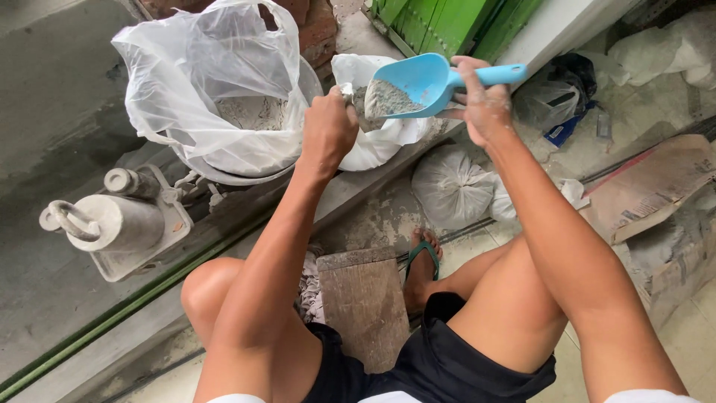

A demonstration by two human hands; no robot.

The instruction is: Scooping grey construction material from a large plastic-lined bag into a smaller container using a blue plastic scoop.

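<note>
Right hand [485,104] grips a blue scoop [418,82] of grey powder; left hand [328,130] is closed on a small tool at its lip, beside the plastic-lined bucket [224,97]

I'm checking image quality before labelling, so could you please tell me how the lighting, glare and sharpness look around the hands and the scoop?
Head view: soft, even daylight with no hard shadows; the blue scoop in the right hand and the left hand are sharp; the white plastic bag shows mild bright sheen, slightly washed out; wide-lens bending curves the green rail near the frame's edge.
</note>
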